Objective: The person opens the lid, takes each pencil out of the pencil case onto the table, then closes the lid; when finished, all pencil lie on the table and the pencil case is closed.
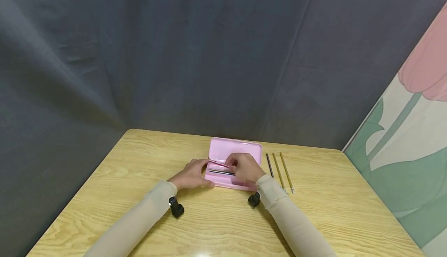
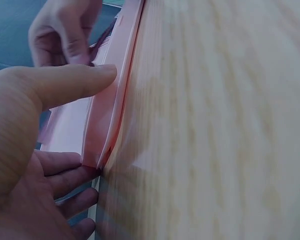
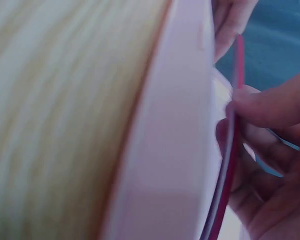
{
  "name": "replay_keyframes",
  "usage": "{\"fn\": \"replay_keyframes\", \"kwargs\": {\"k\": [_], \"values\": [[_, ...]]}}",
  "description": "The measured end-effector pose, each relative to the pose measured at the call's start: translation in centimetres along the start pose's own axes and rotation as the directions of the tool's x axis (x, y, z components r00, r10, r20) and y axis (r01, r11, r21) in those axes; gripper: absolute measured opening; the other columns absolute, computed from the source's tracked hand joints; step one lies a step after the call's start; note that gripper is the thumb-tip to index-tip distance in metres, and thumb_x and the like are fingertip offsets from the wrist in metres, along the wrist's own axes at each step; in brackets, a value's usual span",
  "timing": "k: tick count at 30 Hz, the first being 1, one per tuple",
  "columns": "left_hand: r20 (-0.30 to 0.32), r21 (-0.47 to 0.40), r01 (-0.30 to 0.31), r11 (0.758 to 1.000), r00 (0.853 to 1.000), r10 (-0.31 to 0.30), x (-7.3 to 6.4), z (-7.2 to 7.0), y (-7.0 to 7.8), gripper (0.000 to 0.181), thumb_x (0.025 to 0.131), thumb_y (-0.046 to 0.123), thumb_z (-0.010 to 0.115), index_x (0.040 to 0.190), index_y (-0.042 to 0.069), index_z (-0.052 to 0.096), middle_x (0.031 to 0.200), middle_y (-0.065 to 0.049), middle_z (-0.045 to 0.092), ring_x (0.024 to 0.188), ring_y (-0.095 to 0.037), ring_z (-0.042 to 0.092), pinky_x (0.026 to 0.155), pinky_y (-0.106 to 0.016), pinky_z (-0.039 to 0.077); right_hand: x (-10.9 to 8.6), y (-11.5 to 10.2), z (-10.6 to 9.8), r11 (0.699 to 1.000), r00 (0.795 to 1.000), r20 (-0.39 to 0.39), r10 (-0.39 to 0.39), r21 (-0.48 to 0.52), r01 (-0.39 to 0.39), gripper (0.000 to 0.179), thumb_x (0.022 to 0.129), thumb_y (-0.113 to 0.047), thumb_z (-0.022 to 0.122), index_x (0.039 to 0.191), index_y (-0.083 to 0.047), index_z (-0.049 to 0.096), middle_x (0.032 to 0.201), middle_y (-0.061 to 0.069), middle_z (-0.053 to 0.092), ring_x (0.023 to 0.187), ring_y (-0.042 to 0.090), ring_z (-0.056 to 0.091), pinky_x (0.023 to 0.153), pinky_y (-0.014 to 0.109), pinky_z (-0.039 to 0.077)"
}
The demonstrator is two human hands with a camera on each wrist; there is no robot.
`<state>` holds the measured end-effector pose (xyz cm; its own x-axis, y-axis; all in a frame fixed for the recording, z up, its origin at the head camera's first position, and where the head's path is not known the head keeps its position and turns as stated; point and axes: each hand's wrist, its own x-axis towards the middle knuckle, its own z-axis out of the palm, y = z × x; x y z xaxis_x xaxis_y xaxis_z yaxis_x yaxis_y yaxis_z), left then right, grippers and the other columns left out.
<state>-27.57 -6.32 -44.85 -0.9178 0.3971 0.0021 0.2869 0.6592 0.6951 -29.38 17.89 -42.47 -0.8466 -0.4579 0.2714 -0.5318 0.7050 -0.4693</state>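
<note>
A pink pencil case (image 1: 239, 146) lies with its lid raised at the back middle of the table. My left hand (image 1: 190, 175) holds its left end, thumb (image 2: 85, 82) along the near wall and fingers against the end. Over the tray, my right hand (image 1: 244, 167) pinches a slim red pencil (image 3: 232, 165) between thumb and fingers. In the head view the red pencil slants leftward toward my left fingers. Beneath it, a few pencils (image 1: 218, 171) lie lengthwise in the tray, their right ends hidden behind my right hand.
Right of the case, a dark pencil (image 1: 269, 164) and two yellow pencils (image 1: 287, 171) lie on the wooden table (image 1: 150, 152). A dark curtain (image 1: 209, 63) hangs behind the table, and a flower-patterned cloth (image 1: 401, 160) is at the right.
</note>
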Motion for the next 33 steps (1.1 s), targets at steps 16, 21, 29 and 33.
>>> {"fn": "replay_keyframes", "kwargs": {"k": [16,21,29,33], "values": [[0.008,0.014,-0.001,1.000,1.000,0.000,0.1,-0.3,0.2,0.093,0.076,0.042,0.087,0.153,0.011,0.044,0.155,-0.011,0.048,0.144,-0.034,0.039,0.119,-0.054,0.034,-0.4,0.6,-4.3,0.922,0.964,-0.208,0.168,0.379,-0.079,0.013,0.090,-0.003,0.070,0.101,-0.011,0.073,0.091,0.010,0.071,0.079,0.016,0.063,0.075,0.022,0.053],[0.021,0.012,0.012,1.000,1.000,-0.012,-0.1,-0.2,0.1,0.094,0.077,0.044,0.086,0.154,0.012,0.042,0.158,-0.010,0.045,0.147,-0.035,0.036,0.120,-0.055,0.033,-1.1,1.8,-6.1,0.895,0.941,-0.252,0.226,0.435,-0.099,0.015,0.091,-0.003,0.069,0.105,-0.004,0.072,0.096,0.018,0.069,0.083,0.014,0.062,0.076,0.018,0.052],[0.016,0.002,0.010,1.000,1.000,-0.010,-0.1,-0.1,-0.4,0.093,0.077,0.044,0.086,0.154,0.013,0.043,0.156,-0.011,0.046,0.146,-0.034,0.037,0.119,-0.054,0.034,-2.7,4.2,-9.1,0.855,0.901,-0.310,0.305,0.505,-0.115,0.018,0.093,-0.003,0.068,0.109,0.005,0.069,0.089,0.003,0.067,0.078,0.004,0.061,0.069,0.016,0.052],[0.015,-0.005,0.011,1.000,1.000,-0.011,0.0,-0.1,-0.5,0.093,0.077,0.044,0.086,0.153,0.013,0.043,0.156,-0.011,0.046,0.145,-0.035,0.038,0.119,-0.054,0.034,-3.9,5.6,-10.4,0.831,0.879,-0.323,0.352,0.539,-0.134,0.020,0.093,-0.003,0.067,0.111,0.007,0.066,0.083,-0.011,0.065,0.073,0.004,0.061,0.064,0.019,0.053]]}}
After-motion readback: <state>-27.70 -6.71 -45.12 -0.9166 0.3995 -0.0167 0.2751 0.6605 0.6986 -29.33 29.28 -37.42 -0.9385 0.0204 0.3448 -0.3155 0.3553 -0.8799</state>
